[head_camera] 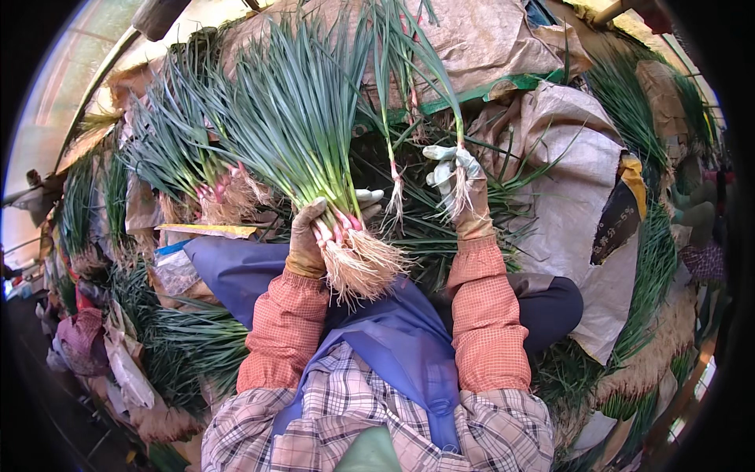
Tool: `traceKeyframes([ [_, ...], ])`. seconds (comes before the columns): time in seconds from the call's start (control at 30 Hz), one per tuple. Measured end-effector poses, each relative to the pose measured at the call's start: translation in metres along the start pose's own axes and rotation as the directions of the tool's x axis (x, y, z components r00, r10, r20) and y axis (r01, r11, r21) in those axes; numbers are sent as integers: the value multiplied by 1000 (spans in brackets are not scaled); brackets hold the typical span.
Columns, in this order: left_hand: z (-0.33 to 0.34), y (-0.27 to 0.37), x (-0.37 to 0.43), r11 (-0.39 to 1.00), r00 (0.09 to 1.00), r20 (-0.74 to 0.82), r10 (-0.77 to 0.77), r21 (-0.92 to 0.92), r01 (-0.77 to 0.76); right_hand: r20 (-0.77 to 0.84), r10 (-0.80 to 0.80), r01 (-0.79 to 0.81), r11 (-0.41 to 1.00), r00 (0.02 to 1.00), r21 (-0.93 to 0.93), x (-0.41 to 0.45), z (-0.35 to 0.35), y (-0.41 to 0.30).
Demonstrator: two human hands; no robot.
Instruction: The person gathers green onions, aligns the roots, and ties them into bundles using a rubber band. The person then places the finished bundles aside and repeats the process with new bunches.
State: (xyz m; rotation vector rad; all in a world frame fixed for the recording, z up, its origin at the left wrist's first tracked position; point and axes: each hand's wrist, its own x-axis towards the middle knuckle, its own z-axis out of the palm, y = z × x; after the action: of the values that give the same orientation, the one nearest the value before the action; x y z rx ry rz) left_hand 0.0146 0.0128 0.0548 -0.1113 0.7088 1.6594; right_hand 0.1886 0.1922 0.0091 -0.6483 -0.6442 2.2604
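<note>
My left hand (307, 236), in a stained work glove, grips a thick bunch of scallions (321, 159) just above their reddish bulbs. The green leaves fan out away from me, and the pale roots (365, 259) hang over my blue apron (389, 324). To the right, my gloved right hand (472, 206) holds a slim scallion (459, 127) near its root end, its roots trailing over the palm. Between the two hands lies a loose scallion (391, 156), apart from both. Loose green leaves (419, 248) lie beneath and around my right hand.
Another scallion pile (194, 159) with pink bulbs lies at the left. Woven sacks (566, 159) spread at the right, and a sack sheet (472, 41) covers the far side. More scallions (649, 277) line the right edge. Other people (82, 342) are partly visible at both sides.
</note>
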Motion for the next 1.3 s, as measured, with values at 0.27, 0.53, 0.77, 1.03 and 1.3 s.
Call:
traceKeyframes([
  [0.27, 15, 9, -22, 997, 996, 51, 69, 21, -70, 206, 210, -69, 841, 956, -537, -16, 25, 41],
  [0.53, -16, -4, 11, 993, 995, 100, 10, 113, -21, 60, 315, -162, 632, 947, -758, -6, 27, 43],
  [0.77, -30, -7, 16, 987, 989, 148, 1, 159, -25, -25, 139, 4, -206, 990, -979, 15, 76, 37],
  [1.03, -16, -20, 9, 998, 999, -36, -12, -67, 10, -362, -179, -3, 893, 915, -449, 15, 6, 50],
  [1.3, -15, -13, 3, 987, 969, 246, -14, -150, 52, 226, 434, -219, 759, 872, -613, -11, 36, 45],
])
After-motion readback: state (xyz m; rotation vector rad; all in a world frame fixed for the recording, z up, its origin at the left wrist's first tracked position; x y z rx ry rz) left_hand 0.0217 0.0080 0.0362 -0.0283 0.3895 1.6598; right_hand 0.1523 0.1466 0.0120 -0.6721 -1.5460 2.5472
